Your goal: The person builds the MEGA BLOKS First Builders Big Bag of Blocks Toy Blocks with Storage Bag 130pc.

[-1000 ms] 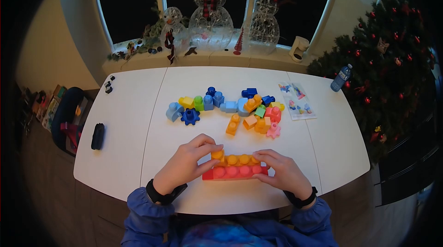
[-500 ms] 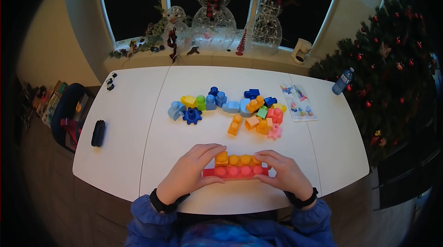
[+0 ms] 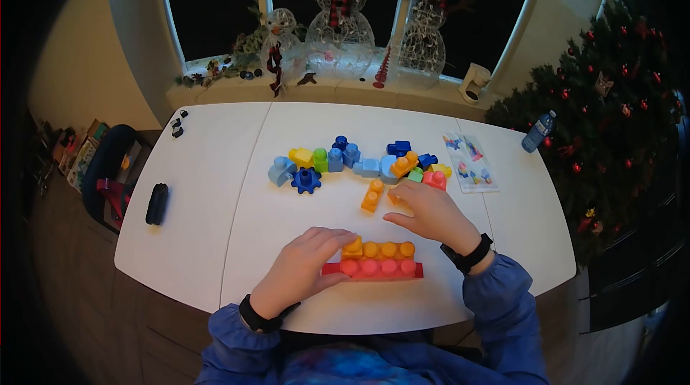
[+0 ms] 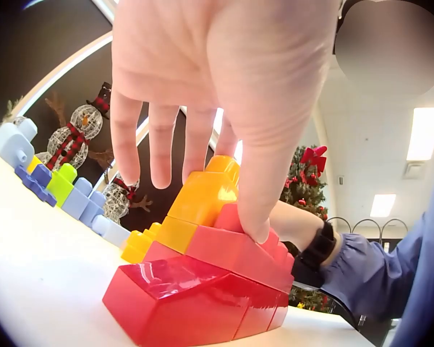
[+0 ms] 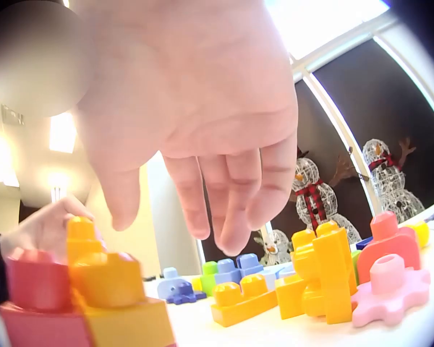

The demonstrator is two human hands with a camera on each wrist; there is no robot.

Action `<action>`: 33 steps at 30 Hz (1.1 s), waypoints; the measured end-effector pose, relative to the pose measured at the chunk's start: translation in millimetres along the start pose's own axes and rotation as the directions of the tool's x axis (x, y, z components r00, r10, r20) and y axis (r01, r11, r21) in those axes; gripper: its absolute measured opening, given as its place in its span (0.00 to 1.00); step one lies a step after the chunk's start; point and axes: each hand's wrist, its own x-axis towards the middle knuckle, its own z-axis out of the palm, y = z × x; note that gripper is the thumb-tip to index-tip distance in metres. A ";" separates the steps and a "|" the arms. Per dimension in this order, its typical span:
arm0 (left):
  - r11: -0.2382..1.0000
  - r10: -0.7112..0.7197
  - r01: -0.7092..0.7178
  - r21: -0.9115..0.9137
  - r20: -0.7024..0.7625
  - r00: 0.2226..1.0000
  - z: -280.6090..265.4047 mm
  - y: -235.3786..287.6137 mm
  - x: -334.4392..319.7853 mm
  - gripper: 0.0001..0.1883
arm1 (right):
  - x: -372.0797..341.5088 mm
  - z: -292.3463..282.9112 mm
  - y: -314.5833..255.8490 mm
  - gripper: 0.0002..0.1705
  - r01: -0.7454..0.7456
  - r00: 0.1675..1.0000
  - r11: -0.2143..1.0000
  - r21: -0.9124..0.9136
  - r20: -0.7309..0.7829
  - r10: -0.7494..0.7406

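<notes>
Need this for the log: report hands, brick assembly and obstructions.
Left hand holding brick assembly, thumb near side. Right hand open, empty, near loose orange bricks. Brick assembly on table. Right hand partly hides loose orange bricks from head camera.

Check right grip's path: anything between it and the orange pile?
Nothing visible stands between the right grip and the orange pile in the right wrist view. The pink gear sits beside the pile, not in between. In the head view, the right grip hides part of it.
</notes>
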 end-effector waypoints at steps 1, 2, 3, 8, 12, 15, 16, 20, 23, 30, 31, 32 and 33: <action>1.000 -0.001 0.001 0.003 -0.003 1.000 0.3 0.0 0.2 0.34 | 11.8 8.2 5.5 0.27 0.010 1.000 0.999 -0.041 -0.026 -0.012; 1.000 -0.003 0.003 0.005 -0.006 1.000 1.0 -0.2 0.1 0.34 | 22.1 14.2 9.2 0.27 0.011 1.000 0.999 -0.038 -0.009 -0.011; 1.000 -0.004 0.004 0.007 -0.009 1.000 1.5 -0.4 0.1 0.34 | 31.5 19.6 12.1 0.27 0.011 1.000 0.999 -0.036 0.008 -0.011; 1.000 -0.016 0.016 0.008 0.018 1.000 2.1 -0.8 -1.5 0.33 | 56.0 43.6 18.2 0.25 0.060 0.997 0.997 -0.038 0.048 -0.058; 1.000 -0.020 0.020 0.023 0.027 0.999 3.9 -0.4 -1.6 0.33 | 65.3 49.4 24.3 0.27 0.040 0.993 0.998 -0.047 0.109 -0.035; 1.000 -0.008 0.007 0.022 0.011 1.000 3.4 -0.3 -1.6 0.33 | 60.6 38.4 19.7 0.29 0.047 0.995 0.999 0.021 0.085 -0.048; 1.000 -0.011 0.011 0.025 0.013 1.000 3.3 -0.3 -1.8 0.33 | 56.5 29.0 14.6 0.30 0.058 0.996 0.997 0.057 0.060 -0.061; 1.000 -0.026 0.026 0.007 0.010 1.000 4.7 -1.2 -2.7 0.34 | 31.2 -7.6 -12.9 0.32 0.127 0.991 0.966 0.227 0.012 -0.133; 1.000 -0.011 0.011 -0.005 -0.004 1.000 5.3 -1.6 -1.7 0.35 | 10.2 -22.2 -26.7 0.32 0.167 0.982 0.924 0.345 0.023 -0.186; 1.000 -0.002 0.002 0.002 -0.022 1.000 6.2 -3.3 -2.9 0.35 | -24.4 -17.0 -48.6 0.31 0.205 0.968 0.908 0.364 0.060 -0.242; 1.000 -0.005 0.006 0.002 -0.020 1.000 6.2 -2.7 -2.5 0.35 | -26.5 -14.7 -51.5 0.31 0.188 0.969 0.916 0.354 0.084 -0.231; 1.000 -0.008 0.008 0.002 -0.019 1.000 5.9 -2.0 -2.1 0.35 | -28.4 -12.9 -53.6 0.32 0.171 0.970 0.924 0.343 0.107 -0.220; 1.000 -0.012 0.012 0.003 -0.017 1.000 5.8 -1.6 -2.0 0.35 | -30.4 -11.2 -55.0 0.32 0.178 0.971 0.927 0.331 0.094 -0.220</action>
